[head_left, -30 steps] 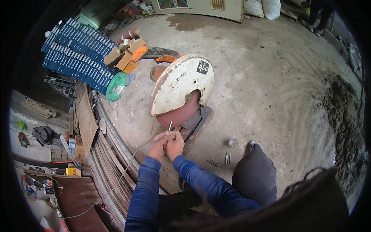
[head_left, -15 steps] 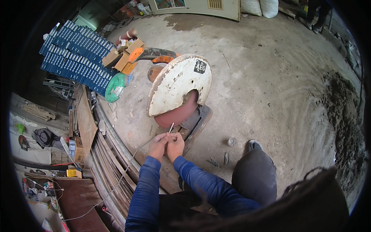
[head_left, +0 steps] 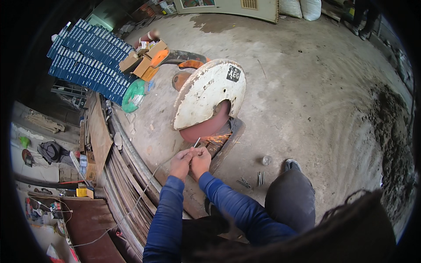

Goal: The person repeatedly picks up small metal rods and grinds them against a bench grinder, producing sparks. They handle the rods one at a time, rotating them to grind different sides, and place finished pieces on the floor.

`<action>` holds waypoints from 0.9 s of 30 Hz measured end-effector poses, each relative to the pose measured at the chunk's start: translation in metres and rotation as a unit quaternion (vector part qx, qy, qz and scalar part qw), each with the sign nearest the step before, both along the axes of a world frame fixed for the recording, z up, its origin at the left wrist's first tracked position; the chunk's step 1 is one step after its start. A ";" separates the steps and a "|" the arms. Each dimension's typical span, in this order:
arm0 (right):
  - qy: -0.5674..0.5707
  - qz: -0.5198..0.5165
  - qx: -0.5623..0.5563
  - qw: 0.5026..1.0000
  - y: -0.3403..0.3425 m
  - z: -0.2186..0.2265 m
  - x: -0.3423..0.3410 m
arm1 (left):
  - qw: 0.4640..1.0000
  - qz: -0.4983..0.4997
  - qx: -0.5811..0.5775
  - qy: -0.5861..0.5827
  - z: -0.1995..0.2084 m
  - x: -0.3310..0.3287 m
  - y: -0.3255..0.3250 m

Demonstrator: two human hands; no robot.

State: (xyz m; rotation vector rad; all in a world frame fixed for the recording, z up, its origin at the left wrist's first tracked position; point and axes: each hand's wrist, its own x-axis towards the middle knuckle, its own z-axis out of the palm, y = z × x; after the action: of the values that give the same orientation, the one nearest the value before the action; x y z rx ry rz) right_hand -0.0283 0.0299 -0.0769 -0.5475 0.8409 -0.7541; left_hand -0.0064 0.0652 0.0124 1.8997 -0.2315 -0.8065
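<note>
My left hand (head_left: 180,165) and my right hand (head_left: 200,161) are closed together around a thin metal rod (head_left: 197,142). Its far end points up out of my fingers and meets the lower edge of a reddish-brown abrasive disc (head_left: 205,129). Orange sparks (head_left: 217,139) fly off to the right from that spot. The disc belongs to a cut-off saw with a scuffed white guard (head_left: 206,92) and an orange and black handle (head_left: 188,61). Beneath the disc lies the saw's dark base (head_left: 234,136). The rod's near end is hidden in my fingers.
Several loose metal rods (head_left: 261,178) lie on the floor beside my shoe (head_left: 292,165), near a small clear cup (head_left: 266,160). Long pipes and bars (head_left: 127,173) run along the left, crossed by a grey cable (head_left: 139,198). Blue boxes (head_left: 90,59) are stacked behind; a person (head_left: 365,17) stands far right.
Sparks now spray from the disc where none showed before. The rod's tip sits against the disc, and the whole view has shifted slightly. Both hands keep the same grip.
</note>
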 end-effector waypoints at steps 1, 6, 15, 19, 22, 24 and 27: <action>0.002 -0.004 -0.004 1.000 0.000 -0.001 0.001 | 1.000 -0.009 -0.005 -0.007 -0.003 0.002 0.001; 0.035 0.001 -0.038 0.999 -0.004 -0.001 0.000 | 0.999 -0.030 0.001 -0.041 -0.020 0.013 0.005; 0.087 0.002 -0.098 0.991 -0.006 0.004 -0.002 | 0.999 -0.013 0.003 -0.042 -0.016 0.008 0.004; 0.103 0.012 -0.095 0.990 -0.010 0.010 -0.005 | 0.999 -0.012 0.006 -0.046 -0.012 0.005 0.003; 0.117 0.019 -0.075 0.990 -0.013 0.016 -0.008 | 0.999 -0.005 0.003 -0.046 -0.009 0.004 0.001; 0.126 0.024 -0.080 0.989 -0.014 0.019 -0.009 | 0.999 0.017 0.002 -0.036 -0.005 0.001 -0.001; 0.131 0.002 -0.112 0.985 -0.016 0.020 -0.008 | 0.999 0.013 -0.002 -0.052 0.000 -0.005 -0.004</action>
State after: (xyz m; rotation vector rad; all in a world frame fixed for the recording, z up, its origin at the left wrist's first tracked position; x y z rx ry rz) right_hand -0.0364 0.0140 -0.0567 -0.8623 1.0031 -0.7880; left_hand -0.0116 0.0615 0.0122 1.9389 -0.2709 -0.6894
